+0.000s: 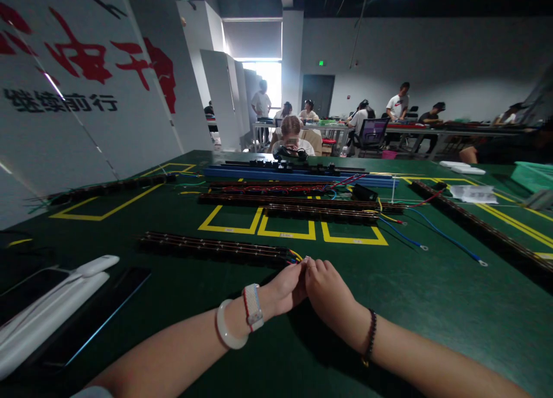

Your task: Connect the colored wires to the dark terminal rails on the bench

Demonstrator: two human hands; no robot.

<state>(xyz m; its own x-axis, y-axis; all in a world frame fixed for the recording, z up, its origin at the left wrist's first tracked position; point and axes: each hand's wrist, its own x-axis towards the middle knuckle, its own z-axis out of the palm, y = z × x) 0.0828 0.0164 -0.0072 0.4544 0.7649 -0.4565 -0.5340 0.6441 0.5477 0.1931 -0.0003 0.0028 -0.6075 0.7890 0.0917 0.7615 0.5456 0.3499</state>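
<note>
My left hand [286,287] is closed, its fingers pinched around short coloured wires [295,256], yellow, red and blue. These wires come out of the right end of a long black strip [211,246] with copper-coloured lines along it, which lies on the green table [242,357]. Pressed against it, my right hand [329,288] is closed too, with its thumb and fingers at the wire ends. A tiny shiny bit shows where the fingertips meet; the fingers hide the rest.
More black strips [319,213] lie across yellow-taped boxes, with blue leads [404,235] ending in ring terminals. Behind them is a long blue rail [302,175]. A phone-like dark slab [108,311] and a white device [56,311] sit at left, a green basket [533,176] at right. A person sits opposite.
</note>
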